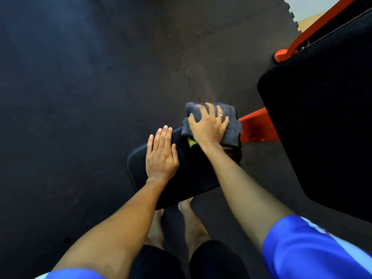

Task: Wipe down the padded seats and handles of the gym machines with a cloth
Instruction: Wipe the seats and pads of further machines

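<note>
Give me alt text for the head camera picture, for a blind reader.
A person's right hand presses a grey cloth onto the far end of a black padded seat; the left hand rests flat on the same seat. An orange frame and a larger black pad stand to the right, over dark floor mats.

Subject wore a bright blue short-sleeved top; the right sleeve (302, 248) carried pale blue and white panels, and the left sleeve (76, 274) a pale edge. Black legwear (213, 260). Feet (156, 228) were bare. Thin ring (220, 115) noted on the right hand (208, 125).
</note>
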A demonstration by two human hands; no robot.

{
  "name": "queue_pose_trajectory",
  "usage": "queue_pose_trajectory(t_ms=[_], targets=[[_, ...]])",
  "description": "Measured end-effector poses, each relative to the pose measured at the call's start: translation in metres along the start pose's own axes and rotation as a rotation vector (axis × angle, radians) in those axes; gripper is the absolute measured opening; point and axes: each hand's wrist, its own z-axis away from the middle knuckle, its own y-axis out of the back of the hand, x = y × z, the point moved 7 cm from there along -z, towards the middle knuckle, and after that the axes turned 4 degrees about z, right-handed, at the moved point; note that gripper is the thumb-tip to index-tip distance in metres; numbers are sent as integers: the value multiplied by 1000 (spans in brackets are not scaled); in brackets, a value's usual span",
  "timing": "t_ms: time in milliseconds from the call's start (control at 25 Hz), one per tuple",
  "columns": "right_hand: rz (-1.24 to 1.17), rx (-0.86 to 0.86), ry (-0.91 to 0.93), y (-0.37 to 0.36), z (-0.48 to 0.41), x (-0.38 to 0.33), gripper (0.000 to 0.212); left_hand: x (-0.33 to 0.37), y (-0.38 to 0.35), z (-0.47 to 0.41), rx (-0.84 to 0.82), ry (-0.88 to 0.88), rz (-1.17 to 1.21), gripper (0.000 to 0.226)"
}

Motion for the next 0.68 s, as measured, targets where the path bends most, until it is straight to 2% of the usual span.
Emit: queue_pose_trajectory(t_ms=[120, 200, 280, 400, 520, 600, 680], targets=[[18, 75, 303, -7, 53, -25, 61, -1, -2, 1, 14, -9, 5, 56], [10, 102, 391, -5, 92, -15, 65, 0, -2, 3, 23, -8, -5, 55], [14, 133, 363, 1, 106, 13, 73, 0, -1, 2, 33, -1, 4, 54], [62, 83, 149, 4, 74, 41, 83, -1, -1, 3, 11, 11, 11, 55], [38, -26, 42, 1, 33, 16, 74, -3, 1, 6, 22, 44, 10, 54], [75, 2, 127, -7, 38, -7, 64, -9, 2, 13, 47, 105, 21, 54], [88, 77, 323, -12, 72, -21, 61, -18, 3, 23, 50, 134, 33, 55]])
